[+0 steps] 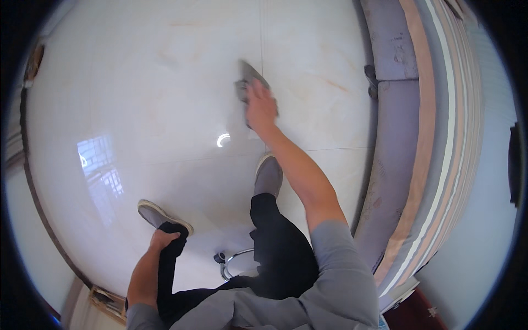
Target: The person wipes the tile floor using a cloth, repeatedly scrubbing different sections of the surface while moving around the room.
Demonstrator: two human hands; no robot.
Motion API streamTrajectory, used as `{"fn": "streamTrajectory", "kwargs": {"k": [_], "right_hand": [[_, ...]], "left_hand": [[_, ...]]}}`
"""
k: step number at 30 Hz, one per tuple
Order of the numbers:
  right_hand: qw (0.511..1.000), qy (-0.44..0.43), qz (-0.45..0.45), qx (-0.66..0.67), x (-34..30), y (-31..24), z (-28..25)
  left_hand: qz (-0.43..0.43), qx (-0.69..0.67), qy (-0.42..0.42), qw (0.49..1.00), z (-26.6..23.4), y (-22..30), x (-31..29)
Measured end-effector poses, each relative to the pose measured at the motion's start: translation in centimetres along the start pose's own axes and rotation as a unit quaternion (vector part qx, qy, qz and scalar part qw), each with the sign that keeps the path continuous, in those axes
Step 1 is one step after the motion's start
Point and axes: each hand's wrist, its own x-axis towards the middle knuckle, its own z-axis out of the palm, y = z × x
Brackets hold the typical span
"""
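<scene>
A grey cloth lies on the pale tiled floor, ahead of me and slightly right of my feet. My right hand presses down on it with the arm stretched out; hand and cloth are smeared by motion. Parts of the cloth stick out beyond the fingers and beside the palm. My left hand rests on my left leg in black trousers, near the knee. Its thumb reaches across the leg, while the other fingers are mostly hidden.
At the right stands a bed with a grey-purple upholstered base and striped cover. Dark shoes or feet touch its base. A chrome stool base with a caster shows beneath me. My grey shoes stand apart. A wooden box is lower left.
</scene>
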Motion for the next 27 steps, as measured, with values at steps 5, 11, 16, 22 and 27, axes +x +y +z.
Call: {"fn": "streamTrajectory", "kwargs": {"k": [5,11,16,22,27], "right_hand": [[0.994,-0.052,0.037,-0.092,7.3,2.3,2.4],[0.955,0.104,0.259,-0.096,1.1,20.7,-1.7],[0.789,0.071,0.579,-0.194,-25.5,34.9,-8.2],[0.653,-0.053,0.74,-0.154,-41.2,30.4,-9.9],[0.9,0.129,0.415,-0.024,-29.6,25.8,-11.1]], "left_hand": [[-0.029,0.036,-0.022,0.999,0.5,-0.3,-0.5],[-0.095,0.051,-0.018,0.994,-0.4,0.8,-0.8],[-0.075,0.057,-0.023,0.995,0.2,4.0,-0.8],[-0.048,-0.011,-0.018,0.999,-0.9,3.0,-1.9],[-0.084,0.006,-0.012,0.996,-0.9,2.5,-1.7]]}}
